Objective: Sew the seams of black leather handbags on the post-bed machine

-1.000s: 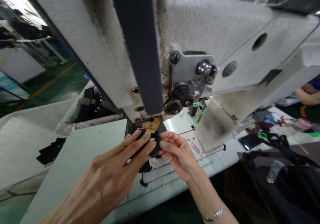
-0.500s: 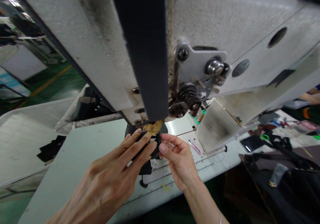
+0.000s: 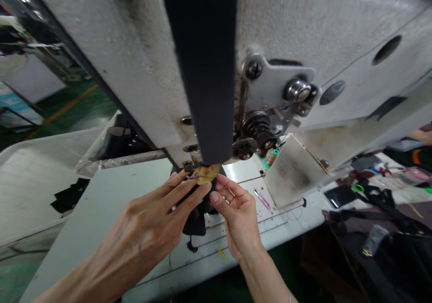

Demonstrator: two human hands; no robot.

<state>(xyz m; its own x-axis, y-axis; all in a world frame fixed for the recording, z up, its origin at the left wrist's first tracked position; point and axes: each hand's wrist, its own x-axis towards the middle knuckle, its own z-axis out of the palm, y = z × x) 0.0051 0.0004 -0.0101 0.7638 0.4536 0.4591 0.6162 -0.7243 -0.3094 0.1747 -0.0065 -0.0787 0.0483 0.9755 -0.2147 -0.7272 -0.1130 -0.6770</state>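
A large pale sewing machine [image 3: 145, 60] fills the upper view, close to me. Beneath its head lies a piece of black fabric [image 3: 195, 222], mostly covered by my hands. My left hand [image 3: 151, 217] rests flat on the fabric with fingers stretched out toward the needle area. The fabric's right edge is pinched between the thumb and forefinger of my right hand [image 3: 238, 208]. Just beyond my left fingertips, a crumpled tan piece [image 3: 206, 173] wraps the machine's lower end. The needle itself is hidden.
A pink snips-like tool [image 3: 262, 199] lies on the machine bed, right of my hands. Thread spools [image 3: 272, 158] stand behind it. Farther right are a dark phone [image 3: 339, 195] and black bags [image 3: 398, 253]. Black fabric scraps [image 3: 70, 198] lie at the left.
Both hands and the black fabric have shifted slightly farther in under the machine head. The view has moved a little, so the machine appears farther right.
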